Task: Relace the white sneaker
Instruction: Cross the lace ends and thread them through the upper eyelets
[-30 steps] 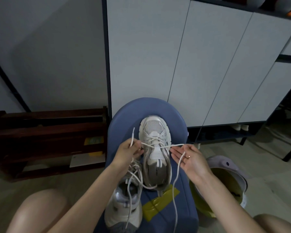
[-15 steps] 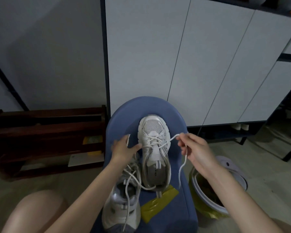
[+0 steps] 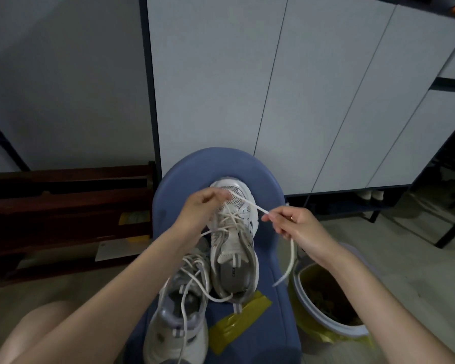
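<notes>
A white sneaker (image 3: 234,243) stands toe-away on a blue stool (image 3: 269,261). Its white lace (image 3: 248,202) runs taut across the toe between my hands. My left hand (image 3: 200,208) hovers over the toe and pinches one part of the lace. To the right of the shoe, my right hand (image 3: 294,227) pinches the other part, and the loose end hangs down from it beside the stool. A second white sneaker (image 3: 179,319) lies nearer to me on the stool's left, with loose laces draped over it.
A yellow wrapper (image 3: 237,321) lies on the stool near the heels. A bin lined with a yellow bag (image 3: 326,303) stands on the floor at the right. A dark wooden rack (image 3: 66,214) is at the left, white cabinet doors (image 3: 273,88) behind.
My left hand has moved up and right over the sneaker's toe with the lace. My right hand has shifted slightly, and the lace now stretches taut between the two hands.
</notes>
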